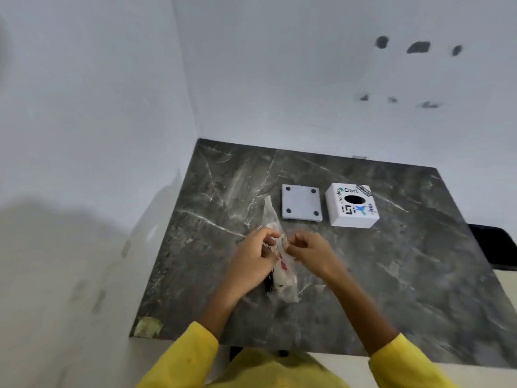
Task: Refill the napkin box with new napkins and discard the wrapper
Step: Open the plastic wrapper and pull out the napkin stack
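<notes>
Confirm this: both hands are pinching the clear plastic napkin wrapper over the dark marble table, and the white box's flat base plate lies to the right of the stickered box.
Wrong on one point. In the head view the flat white base plate lies to the left of the white stickered napkin box, not the right. The rest holds: both hands, left and right, pinch the clear plastic napkin wrapper over the dark marble table.

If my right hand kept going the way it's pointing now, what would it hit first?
The right hand points leftward at the napkin packet it is already pinching; beyond that, probably the left hand on the packet's other side.
</notes>
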